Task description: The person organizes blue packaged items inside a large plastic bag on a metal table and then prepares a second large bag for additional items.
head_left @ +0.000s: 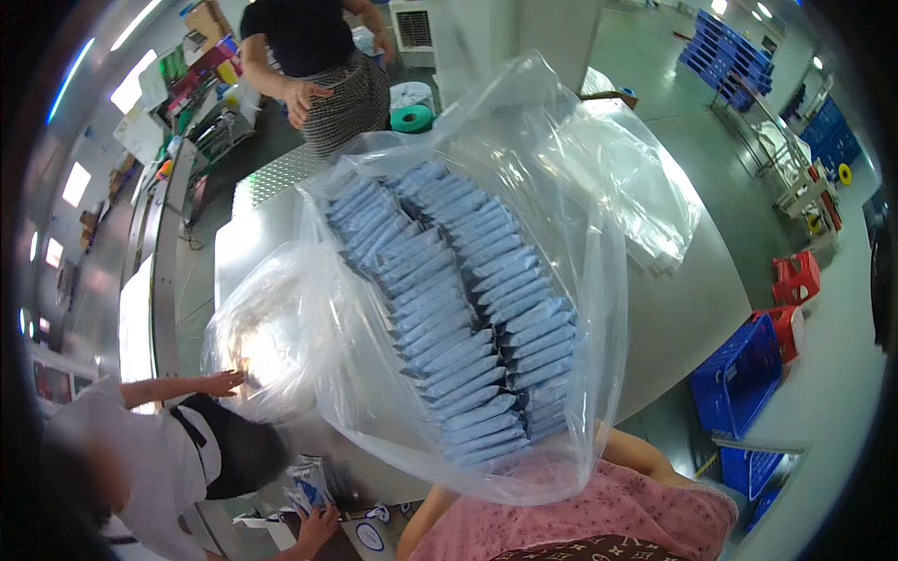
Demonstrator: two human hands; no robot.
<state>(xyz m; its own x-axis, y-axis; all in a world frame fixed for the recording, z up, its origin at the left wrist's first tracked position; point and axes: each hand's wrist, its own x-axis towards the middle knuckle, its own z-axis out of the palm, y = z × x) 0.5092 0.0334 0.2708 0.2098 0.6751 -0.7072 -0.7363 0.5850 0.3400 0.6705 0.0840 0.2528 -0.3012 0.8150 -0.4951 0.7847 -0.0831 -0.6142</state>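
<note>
A large clear plastic bag (pixel 603 309) stands open-mouthed in front of me on a metal table (pixel 692 318). Inside it, thin blue packets (pixel 440 318) are stacked on edge in two long rows with a dark gap between them. My left forearm (pixel 427 519) and my right forearm (pixel 641 455) come from pink sleeves up to the bag's near side. Both my hands are hidden by the bag and the packets, so their fingers and anything they hold do not show.
Flat clear bags (pixel 645 187) lie at the table's far right. At left, a co-worker's hand (pixel 223 382) touches loose plastic, the other reaching small packets (pixel 309 481). Another person (pixel 309 56) stands across the table. Blue crates (pixel 739 374) and red stools (pixel 795 278) stand right.
</note>
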